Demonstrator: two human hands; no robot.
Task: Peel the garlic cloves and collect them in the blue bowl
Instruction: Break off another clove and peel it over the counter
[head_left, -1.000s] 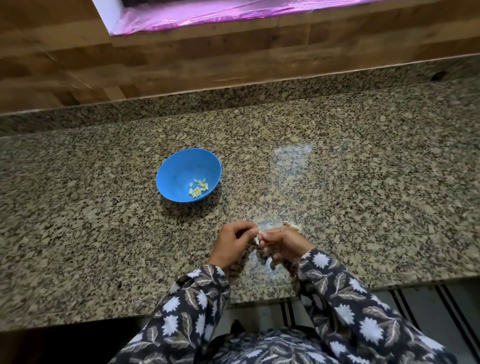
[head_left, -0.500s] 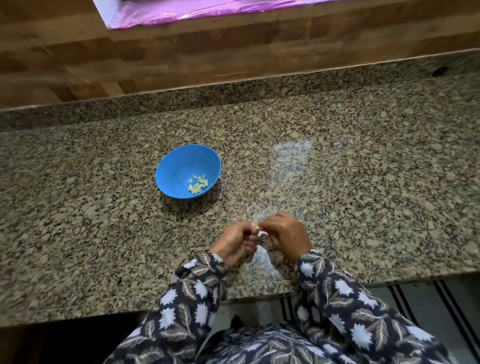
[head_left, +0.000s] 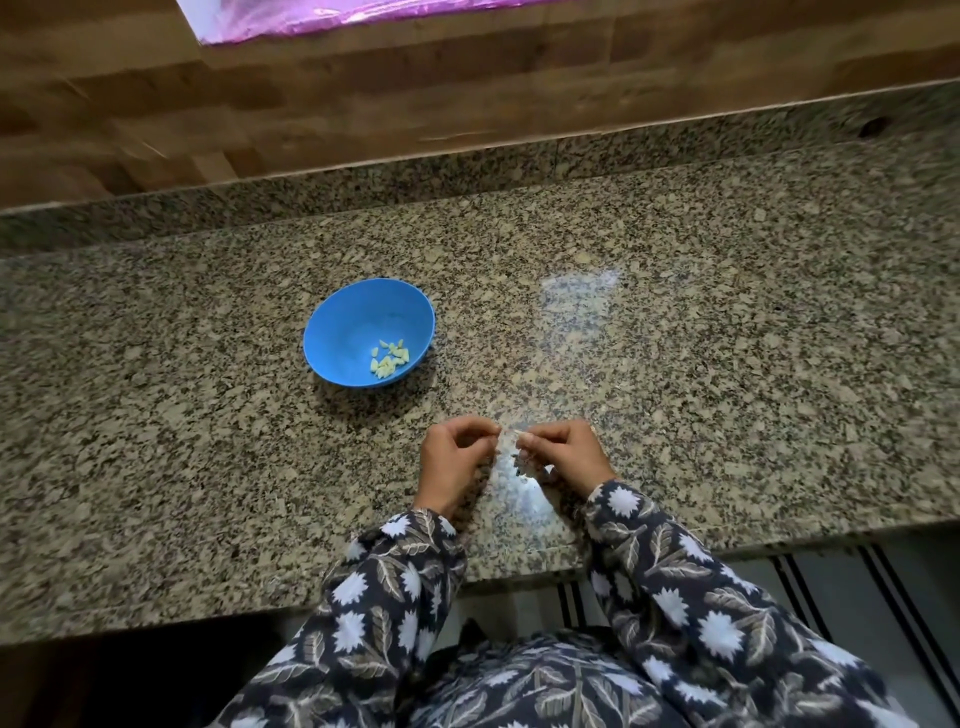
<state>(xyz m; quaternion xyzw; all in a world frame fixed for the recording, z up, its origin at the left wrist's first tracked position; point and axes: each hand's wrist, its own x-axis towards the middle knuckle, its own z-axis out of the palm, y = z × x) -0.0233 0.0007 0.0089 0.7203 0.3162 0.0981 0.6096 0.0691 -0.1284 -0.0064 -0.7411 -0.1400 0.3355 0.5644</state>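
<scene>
A: Report hand status, nearest first.

B: Patterned sleeves (head_left: 395, 582) reach over the near edge of the worktop (head_left: 727, 364). Right hand (head_left: 563, 457): fingers (head_left: 540, 441) clamped on a pale garlic clove (head_left: 515, 433). Left hand (head_left: 457, 462): just beside it across a narrow gap, fingers curled with tips together. Contents cannot be determined.

A: Location of collected items?

B: The blue bowl (head_left: 340, 332) stands upright on the worktop, beyond the left hand and well apart. Peeled cloves (head_left: 389, 358) lie clustered at its bottom, right of centre. A wood-pattern wall (head_left: 363, 104) runs behind.
</scene>
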